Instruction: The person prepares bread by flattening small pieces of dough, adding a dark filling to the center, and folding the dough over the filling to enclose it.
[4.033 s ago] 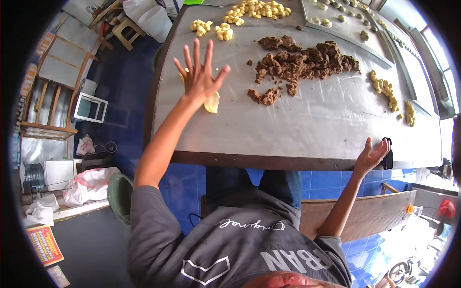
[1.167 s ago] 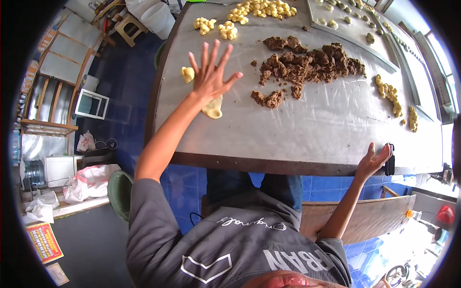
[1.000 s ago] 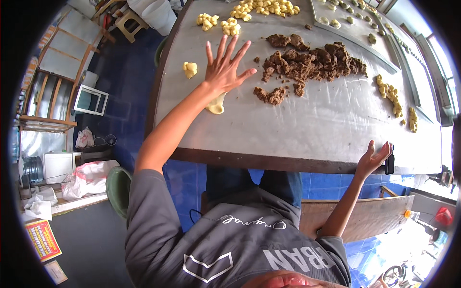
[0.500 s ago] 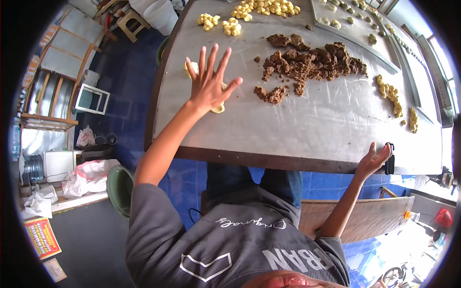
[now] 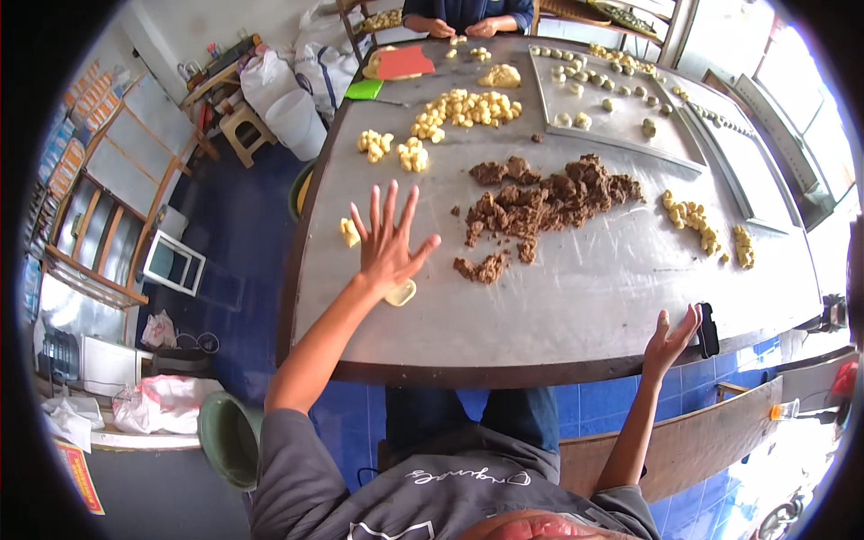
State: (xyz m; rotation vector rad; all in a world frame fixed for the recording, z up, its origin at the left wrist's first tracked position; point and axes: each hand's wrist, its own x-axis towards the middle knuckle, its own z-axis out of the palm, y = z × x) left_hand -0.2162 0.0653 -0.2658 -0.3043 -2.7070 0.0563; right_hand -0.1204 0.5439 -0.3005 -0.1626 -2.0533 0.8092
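Note:
My left hand (image 5: 391,247) lies palm down on the metal table with its fingers spread. From under its heel shows a flattened piece of pale dough (image 5: 401,293). A small yellow dough lump (image 5: 349,232) sits just left of its fingers. My right hand (image 5: 670,340) is raised at the near right edge, its thumb and fingers apart. Beside its fingertips is a black, flat object (image 5: 708,330); whether they touch, I cannot tell. A crumbly brown filling mass (image 5: 549,205) lies in the table's middle, with a smaller clump (image 5: 481,267) nearer me.
Yellow dough pieces (image 5: 468,108) are heaped farther back, near a larger dough lump (image 5: 500,76). A tray (image 5: 621,148) with greenish balls stands back right. More dough pieces (image 5: 690,221) lie on the right. Across the table, another person's hands (image 5: 461,29) work. A green scraper (image 5: 364,89) lies far left.
The view has tilted up, bringing the table's far side and the other person's hands into sight. My left hand stays spread over the dough; my right hand remains by the black object.

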